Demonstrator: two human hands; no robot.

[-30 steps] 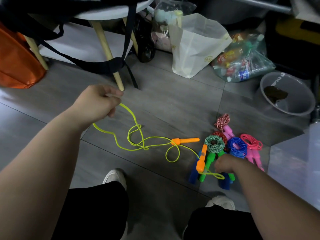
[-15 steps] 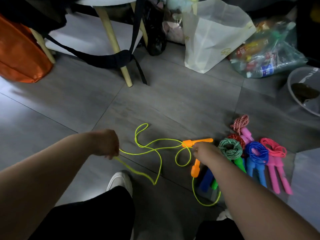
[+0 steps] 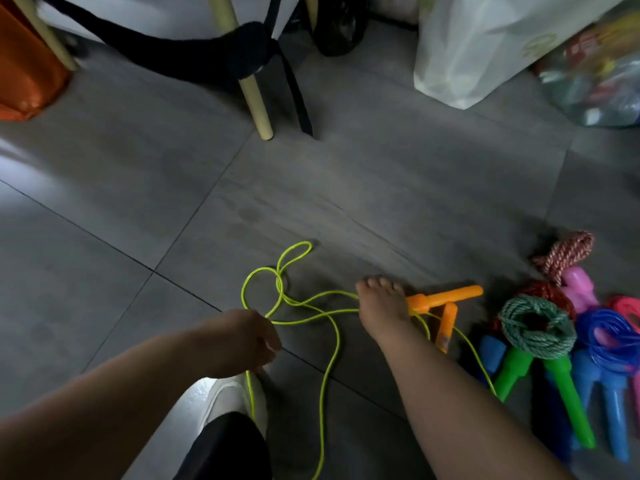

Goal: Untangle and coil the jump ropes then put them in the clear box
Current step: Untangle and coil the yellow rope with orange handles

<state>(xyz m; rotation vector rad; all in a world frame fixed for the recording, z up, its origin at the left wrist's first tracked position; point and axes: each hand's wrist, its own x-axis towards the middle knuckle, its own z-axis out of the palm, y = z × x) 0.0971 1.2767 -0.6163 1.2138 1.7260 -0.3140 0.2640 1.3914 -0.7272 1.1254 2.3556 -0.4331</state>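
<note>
A thin yellow-green jump rope (image 3: 304, 308) lies in loose tangled loops on the grey floor, with two orange handles (image 3: 446, 299) at its right end. My left hand (image 3: 242, 337) grips the rope near my white shoe. My right hand (image 3: 381, 306) holds the rope just left of the upper orange handle. To the right lie coiled ropes: a green-white one with green handles (image 3: 535, 325), a blue one (image 3: 609, 336), a pink one (image 3: 627, 308) and a red-white one (image 3: 564, 252). The clear box is not in view.
A wooden table leg (image 3: 256, 95) with a black strap (image 3: 207, 58) stands at the back. An orange bag (image 3: 24, 74) sits far left, a white plastic bag (image 3: 485, 46) and a clear bag of items (image 3: 595, 81) at the back right. My white shoe (image 3: 232, 400) is below the left hand.
My left hand came down and in toward my shoe, still holding the rope. My right hand moved left from the handle pile and now holds the rope beside the orange handle.
</note>
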